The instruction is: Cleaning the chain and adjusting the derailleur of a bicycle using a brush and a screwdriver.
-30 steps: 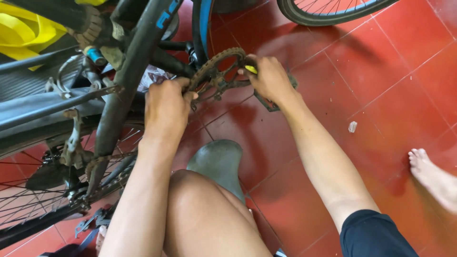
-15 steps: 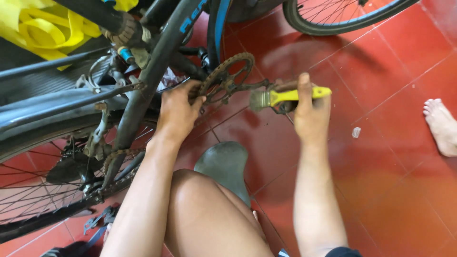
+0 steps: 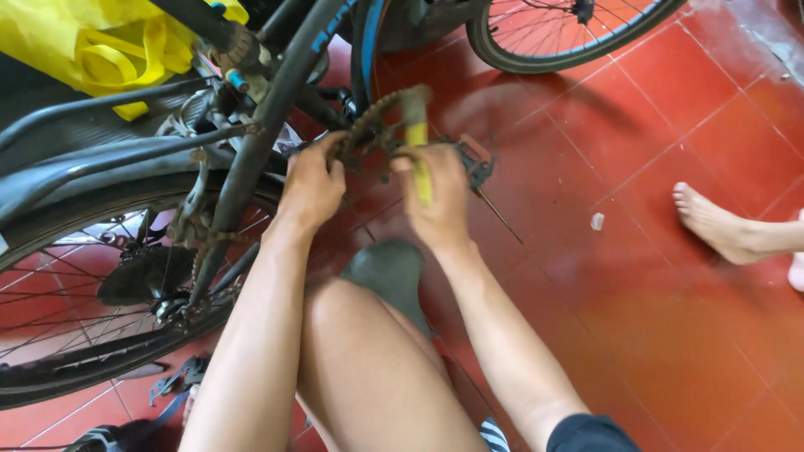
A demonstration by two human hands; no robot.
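Yellow-handled brush [image 3: 418,142] clenched upright in right hand [image 3: 437,197], bristles at chainring [image 3: 368,125]; left hand [image 3: 311,186] gripped beside it.

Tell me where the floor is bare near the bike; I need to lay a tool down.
The red tile floor is bare between the right hand, which holds a yellow-handled brush, and another person's bare foot, apart from a small white scrap. It is crowded around the left hand: chainring, frame, rear wheel.
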